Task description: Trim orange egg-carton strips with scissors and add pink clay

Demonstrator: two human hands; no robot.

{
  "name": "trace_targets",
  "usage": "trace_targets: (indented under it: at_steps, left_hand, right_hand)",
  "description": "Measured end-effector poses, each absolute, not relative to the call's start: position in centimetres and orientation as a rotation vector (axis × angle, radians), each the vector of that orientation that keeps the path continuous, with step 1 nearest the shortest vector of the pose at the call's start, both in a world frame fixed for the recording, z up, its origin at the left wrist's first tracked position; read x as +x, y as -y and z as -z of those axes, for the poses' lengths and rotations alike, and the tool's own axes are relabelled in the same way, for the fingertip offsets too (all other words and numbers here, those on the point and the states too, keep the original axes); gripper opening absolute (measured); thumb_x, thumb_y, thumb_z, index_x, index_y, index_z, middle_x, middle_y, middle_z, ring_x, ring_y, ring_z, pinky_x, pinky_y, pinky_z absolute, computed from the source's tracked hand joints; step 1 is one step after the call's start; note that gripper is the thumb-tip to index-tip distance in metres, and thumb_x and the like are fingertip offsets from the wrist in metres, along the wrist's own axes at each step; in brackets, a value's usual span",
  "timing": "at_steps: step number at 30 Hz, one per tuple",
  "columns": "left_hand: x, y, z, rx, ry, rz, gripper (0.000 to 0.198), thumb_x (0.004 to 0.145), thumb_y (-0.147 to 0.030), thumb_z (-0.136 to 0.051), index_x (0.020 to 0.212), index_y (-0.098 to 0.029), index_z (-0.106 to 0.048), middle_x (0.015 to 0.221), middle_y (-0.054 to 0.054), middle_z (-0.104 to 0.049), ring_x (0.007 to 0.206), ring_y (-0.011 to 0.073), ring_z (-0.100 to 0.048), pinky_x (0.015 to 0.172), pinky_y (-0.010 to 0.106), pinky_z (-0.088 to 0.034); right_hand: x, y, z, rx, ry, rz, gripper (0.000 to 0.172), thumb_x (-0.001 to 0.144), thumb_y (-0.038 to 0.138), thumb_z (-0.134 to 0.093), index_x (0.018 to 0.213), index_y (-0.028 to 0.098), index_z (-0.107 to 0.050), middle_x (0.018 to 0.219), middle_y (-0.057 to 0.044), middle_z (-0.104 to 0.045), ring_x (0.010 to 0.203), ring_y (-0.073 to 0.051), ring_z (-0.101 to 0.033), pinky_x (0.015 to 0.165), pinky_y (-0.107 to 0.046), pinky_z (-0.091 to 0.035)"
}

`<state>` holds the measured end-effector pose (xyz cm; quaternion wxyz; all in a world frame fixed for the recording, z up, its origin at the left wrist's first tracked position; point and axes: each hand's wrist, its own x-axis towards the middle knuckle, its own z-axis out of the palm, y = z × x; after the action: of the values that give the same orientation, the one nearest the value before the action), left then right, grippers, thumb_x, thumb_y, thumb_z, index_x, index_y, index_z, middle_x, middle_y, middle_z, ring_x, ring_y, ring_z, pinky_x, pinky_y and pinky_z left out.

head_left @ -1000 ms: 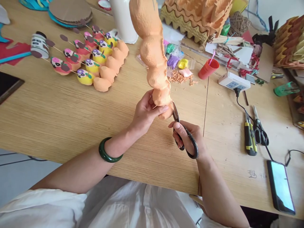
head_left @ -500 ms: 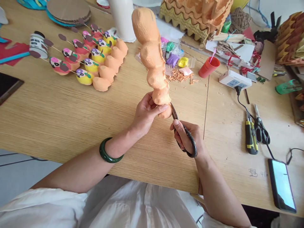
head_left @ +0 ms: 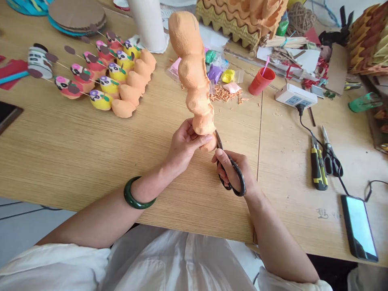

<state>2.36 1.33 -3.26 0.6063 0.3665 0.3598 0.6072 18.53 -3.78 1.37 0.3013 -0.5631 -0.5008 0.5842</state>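
Observation:
My left hand [head_left: 184,143] is closed around the lower end of a strip of orange egg carton [head_left: 196,83], its thumb pressed on the front. The strip stands almost upright above the table, with several rounded cups in a row. A pair of black-handled scissors [head_left: 219,140] is in my right hand [head_left: 232,166], with fingers through the loops. Its blades meet the strip's right edge near the bottom cup; part of them is hidden behind the carton. A green bangle [head_left: 129,195] circles my left wrist.
Painted egg-carton pieces [head_left: 101,99] sit at the left beside a plain strip [head_left: 123,107]. Orange scraps [head_left: 224,95], a red cup [head_left: 261,81] and a power strip [head_left: 295,96] lie farther back. At the right are a utility knife [head_left: 319,167], other scissors [head_left: 332,159] and a phone [head_left: 359,228].
The camera view has shifted slightly, so the table items appear farther left. My right hand and the scissors sit slightly higher and left along the strip's edge. Both holds are the same.

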Motion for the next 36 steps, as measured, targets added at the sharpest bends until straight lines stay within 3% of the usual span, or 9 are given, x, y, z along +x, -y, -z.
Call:
trace_targets:
  at_steps: [10, 15, 17, 22, 27, 33, 36]
  left_hand:
    - [2.4, -1.3, 2.5, 0.791, -0.863, -1.395, 0.046, 0.061, -0.034, -0.096, 0.092, -0.021, -0.065, 0.092, -0.001, -0.073, 0.087, 0.0145, -0.068, 0.08, 0.027, -0.057]
    - [1.8, -1.8, 2.2, 0.775, -0.837, -1.332, 0.04, 0.065, -0.031, -0.091, 0.095, -0.022, -0.066, 0.092, -0.001, -0.073, 0.087, 0.0155, -0.068, 0.078, 0.028, -0.056]
    - [1.5, -2.0, 2.2, 0.736, -0.829, -1.28, 0.036, 0.068, -0.028, -0.086, 0.098, -0.022, -0.067, 0.094, -0.001, -0.072, 0.087, 0.0153, -0.068, 0.08, 0.029, -0.057]
    - [1.1, -2.3, 1.7, 0.701, -0.8, -1.269, 0.025, 0.07, -0.022, -0.078, 0.091, -0.019, -0.065, 0.089, 0.0, -0.071, 0.086, 0.016, -0.07, 0.09, 0.035, -0.057]
    - [0.8, -2.6, 1.0, 0.577, -0.731, -1.252, 0.026, 0.067, -0.018, -0.077, 0.089, -0.018, -0.063, 0.091, 0.0, -0.07, 0.089, 0.0191, -0.073, 0.091, 0.041, -0.06]
    - [0.0, -3.5, 0.7, 0.503, -0.656, -1.331, 0.022, 0.066, -0.019, -0.074, 0.086, -0.018, -0.065, 0.087, 0.001, -0.069, 0.084, 0.0162, -0.072, 0.083, 0.033, -0.061]
    - [0.6, -3.0, 0.8, 0.569, -0.68, -1.284, 0.024, 0.066, -0.021, -0.076, 0.086, -0.018, -0.065, 0.088, 0.001, -0.071, 0.081, 0.0157, -0.071, 0.079, 0.032, -0.06]
  right_hand:
    - [18.7, 3.5, -0.7, -1.609, 1.31, -1.447, 0.062, 0.08, 0.08, -0.069, 0.073, 0.019, -0.061, 0.048, 0.008, -0.038, 0.034, -0.006, -0.032, 0.029, -0.023, -0.031]
    - [19.7, 2.3, -1.3, -1.375, 1.131, -1.68, 0.062, 0.079, 0.08, -0.07, 0.09, 0.019, -0.064, 0.056, 0.005, -0.049, 0.045, -0.01, -0.046, 0.041, -0.025, -0.051]
    - [20.6, 1.7, -1.9, -1.281, 1.079, -1.812, 0.064, 0.079, 0.082, -0.067, 0.094, 0.019, -0.064, 0.059, 0.005, -0.05, 0.047, -0.011, -0.045, 0.046, -0.028, -0.055]
    - [22.6, 0.5, -2.5, -1.218, 1.054, -1.967, 0.066, 0.077, 0.083, -0.066, 0.095, 0.02, -0.064, 0.057, 0.007, -0.043, 0.044, -0.01, -0.036, 0.04, -0.027, -0.047]
    - [23.1, 0.0, -2.1, -1.231, 1.058, -1.937, 0.065, 0.076, 0.083, -0.067, 0.093, 0.02, -0.062, 0.057, 0.007, -0.043, 0.045, -0.01, -0.035, 0.04, -0.025, -0.044]
    - [23.2, -0.2, -2.1, -1.16, 1.056, -1.845, 0.056, 0.078, 0.075, -0.071, 0.093, 0.022, -0.061, 0.057, 0.009, -0.043, 0.044, -0.009, -0.035, 0.04, -0.024, -0.042]
    - [23.0, -0.3, -1.3, -1.157, 1.014, -1.721, 0.048, 0.077, 0.062, -0.079, 0.095, 0.021, -0.062, 0.06, 0.008, -0.05, 0.048, -0.01, -0.044, 0.046, -0.025, -0.048]
